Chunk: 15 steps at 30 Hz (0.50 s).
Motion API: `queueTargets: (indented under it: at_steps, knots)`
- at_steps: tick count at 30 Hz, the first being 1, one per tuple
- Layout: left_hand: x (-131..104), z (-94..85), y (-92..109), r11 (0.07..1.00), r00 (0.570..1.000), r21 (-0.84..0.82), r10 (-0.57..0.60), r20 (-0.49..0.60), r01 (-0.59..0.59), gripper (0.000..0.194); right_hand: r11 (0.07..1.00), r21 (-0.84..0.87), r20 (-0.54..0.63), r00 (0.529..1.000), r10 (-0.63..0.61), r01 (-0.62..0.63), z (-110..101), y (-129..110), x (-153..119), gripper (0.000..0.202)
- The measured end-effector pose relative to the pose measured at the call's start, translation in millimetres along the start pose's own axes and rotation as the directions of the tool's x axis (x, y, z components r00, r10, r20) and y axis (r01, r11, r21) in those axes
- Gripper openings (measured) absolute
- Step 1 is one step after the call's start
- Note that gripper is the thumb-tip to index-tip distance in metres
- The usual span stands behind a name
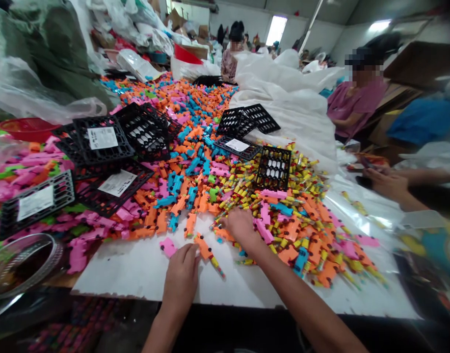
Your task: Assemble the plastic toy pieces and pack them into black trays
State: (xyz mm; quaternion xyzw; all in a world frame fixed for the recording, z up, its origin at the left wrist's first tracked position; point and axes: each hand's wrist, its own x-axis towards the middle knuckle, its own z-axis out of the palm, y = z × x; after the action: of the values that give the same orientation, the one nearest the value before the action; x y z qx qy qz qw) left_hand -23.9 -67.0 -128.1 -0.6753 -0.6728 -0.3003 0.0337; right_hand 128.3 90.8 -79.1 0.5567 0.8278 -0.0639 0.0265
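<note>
My left hand (181, 272) is low over the white board, thumb and fingers pinched at the side of an orange toy car (202, 246). A slim clear tube with colored contents (217, 268) sticks out of that car toward me. Just left of the fingers lies a pink toy car (168, 247). My right hand (240, 228) is at the near edge of a heap of yellow-wrapped tubes (243, 189), its fingers curled downward. What those fingertips hold, if anything, is hidden. Beneath them is another orange toy car (225, 235).
Loose toy cars (195, 162) spread far back. Black plastic trays with white labels (118, 184) lie at left; another black tray (273, 168) rests on the tubes. Cars with tubes (302, 245) pile at right. A clear basket (22, 264) stands left. A co-worker (357, 105) sits right.
</note>
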Motion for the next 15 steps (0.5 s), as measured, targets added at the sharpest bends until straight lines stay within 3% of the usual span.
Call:
queueTargets:
  at_steps: [4,8,12,15]
  knots:
    - [7,2.8,14,0.986,0.982,0.020,-0.168,0.085,0.167,0.028,0.999,0.025,0.005,0.999,0.037,-0.037,4,0,5,0.021]
    - [11,2.7,21,0.994,0.994,0.021,-0.110,0.023,0.110,0.033,0.998,0.061,-0.046,0.999,0.029,-0.026,-8,5,-6,0.018]
    - [4,-13.2,8,0.996,0.993,0.013,-0.082,-0.081,0.083,0.028,0.953,0.268,-0.156,0.983,-0.098,0.138,-14,9,-41,0.018]
    - [-5,-24.6,-3,0.992,0.979,0.014,-0.122,-0.162,0.125,0.029,0.882,0.409,-0.123,0.972,-0.199,0.233,4,1,-80,0.016]
